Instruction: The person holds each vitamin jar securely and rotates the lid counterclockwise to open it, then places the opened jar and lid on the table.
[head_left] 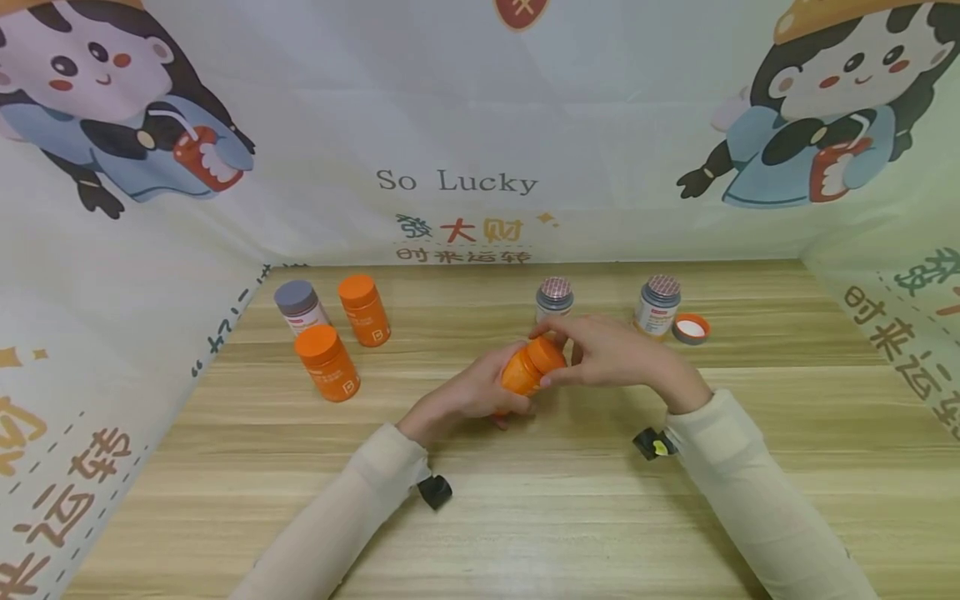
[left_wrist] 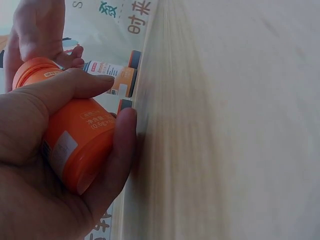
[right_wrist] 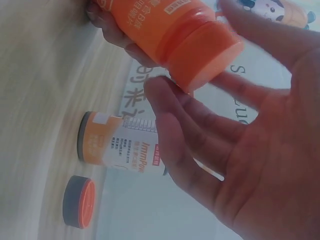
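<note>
My left hand (head_left: pixel 480 385) grips an orange bottle (left_wrist: pixel 82 117) round its body, fingers and thumb wrapped about it. The bottle is tilted, its ridged orange cap (head_left: pixel 547 354) up and toward the right. My right hand (head_left: pixel 611 350) holds that cap between the thumb on one side and the fingertips (right_wrist: pixel 157 87) on the other. The cap sits on the bottle's neck. Just behind the hands stands a grey-topped bottle (head_left: pixel 555 292), its lower part hidden. Beyond the right hand is a second such bottle (head_left: pixel 657 312) with a patterned top and white label.
A loose cap (head_left: pixel 691 328), grey outside with an orange rim, lies beside the right-hand bottle. At the back left stand two orange bottles (head_left: pixel 327 367) and a grey-capped bottle (head_left: pixel 297 302). A printed cloth (head_left: pixel 465 108) rises behind and at both sides of the wooden table (head_left: pixel 525 517).
</note>
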